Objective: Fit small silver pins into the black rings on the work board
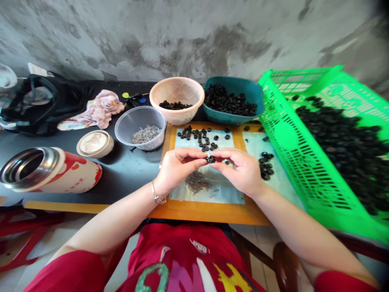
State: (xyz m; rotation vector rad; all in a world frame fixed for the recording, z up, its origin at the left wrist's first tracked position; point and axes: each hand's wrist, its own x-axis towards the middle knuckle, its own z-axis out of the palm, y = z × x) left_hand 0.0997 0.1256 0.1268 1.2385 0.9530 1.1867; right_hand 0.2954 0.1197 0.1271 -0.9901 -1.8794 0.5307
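Note:
Both hands meet over the light sheet (225, 194) at the middle of the table. My left hand (179, 166) pinches small black parts (210, 159) between thumb and fingers. From the other side, my right hand (240, 166) grips the same black parts with its fingertips. Whether they are one piece or two cannot be told. Loose black round parts (204, 138) lie just beyond the fingertips. A pile of thin metal pins (197, 182) rests on the sheet below my hands.
Behind stand a clear bowl (120, 125) of pins, a pink bowl (182, 117) and a teal basin (227, 118), both with black parts. A green crate (316, 190) of black parts is at right. An open flask (75, 172), cup (95, 144), cloth (103, 107) and black bag (45, 101) sit at left.

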